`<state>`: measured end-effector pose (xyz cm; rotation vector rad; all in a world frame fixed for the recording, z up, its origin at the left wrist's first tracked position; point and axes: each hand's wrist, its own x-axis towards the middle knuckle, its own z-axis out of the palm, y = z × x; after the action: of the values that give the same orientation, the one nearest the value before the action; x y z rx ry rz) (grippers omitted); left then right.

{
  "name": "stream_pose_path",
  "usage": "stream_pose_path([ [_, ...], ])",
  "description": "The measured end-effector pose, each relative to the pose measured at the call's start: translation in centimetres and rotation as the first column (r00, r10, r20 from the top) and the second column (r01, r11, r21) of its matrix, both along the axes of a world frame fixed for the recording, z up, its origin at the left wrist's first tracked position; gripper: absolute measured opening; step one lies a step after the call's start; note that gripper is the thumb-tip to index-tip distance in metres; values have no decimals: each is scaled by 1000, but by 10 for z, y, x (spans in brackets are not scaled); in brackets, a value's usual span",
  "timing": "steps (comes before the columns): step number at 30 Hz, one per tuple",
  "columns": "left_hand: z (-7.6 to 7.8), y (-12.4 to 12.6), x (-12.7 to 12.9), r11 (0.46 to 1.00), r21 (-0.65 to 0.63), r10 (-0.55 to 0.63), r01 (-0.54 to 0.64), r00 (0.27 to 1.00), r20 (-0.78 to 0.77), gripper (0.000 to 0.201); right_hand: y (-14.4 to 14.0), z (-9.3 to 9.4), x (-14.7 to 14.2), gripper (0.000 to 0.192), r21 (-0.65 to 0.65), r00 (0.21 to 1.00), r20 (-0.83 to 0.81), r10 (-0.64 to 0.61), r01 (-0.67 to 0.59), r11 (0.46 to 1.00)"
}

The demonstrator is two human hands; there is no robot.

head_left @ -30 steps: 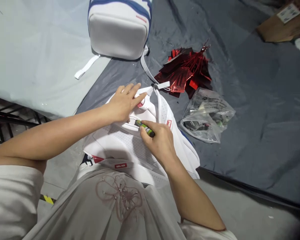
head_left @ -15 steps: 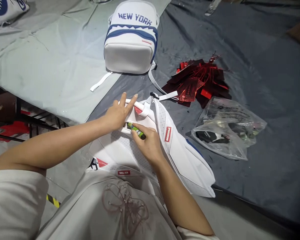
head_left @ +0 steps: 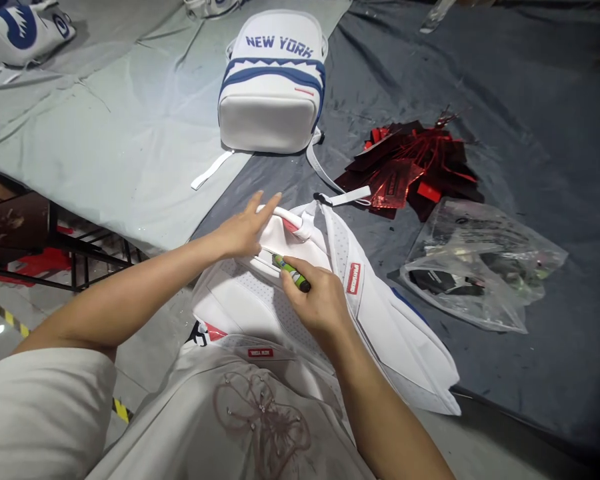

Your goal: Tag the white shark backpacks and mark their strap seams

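A white backpack (head_left: 300, 308) lies at the table's edge against my body, its padded straps facing up. My left hand (head_left: 244, 230) rests on its top edge, fingers stretched out and apart, pressing by the top handle. My right hand (head_left: 323, 299) is closed around a short green tool (head_left: 293, 273) with a dark end. Whether this is a marker, a lighter or something else I cannot tell. The tool's tip points at the white panel near my left hand. One strap bears a red label (head_left: 353, 278).
Beyond stands another white backpack (head_left: 270, 123) lettered NEW YORK. To its right lie a heap of shiny red tags (head_left: 415, 167) and a clear plastic bag (head_left: 500, 253) with dark items inside. Another white-and-blue bag (head_left: 35, 33) sits far left. Grey sheeting (head_left: 130, 153) covers the table.
The view has shifted, so everything appears further right and slightly lower. My right hand has drawn the green tool's tip slightly away from my left hand. My left hand stays on the backpack.
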<state>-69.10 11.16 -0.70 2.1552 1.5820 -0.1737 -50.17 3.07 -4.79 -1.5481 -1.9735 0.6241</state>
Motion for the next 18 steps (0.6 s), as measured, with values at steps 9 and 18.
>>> stream_pose_path([
  [9, -8, -7, 8, 987, 78, 148, -143, 987, -65, 109, 7, -4, -5, 35, -52, 997, -79, -15, 11, 999],
  [18, -6, -2, 9, 997, 56, 66, -61, 993, -96, 105, 7, 3, -16, 29, 37, 998, 6, -56, 56, 998],
])
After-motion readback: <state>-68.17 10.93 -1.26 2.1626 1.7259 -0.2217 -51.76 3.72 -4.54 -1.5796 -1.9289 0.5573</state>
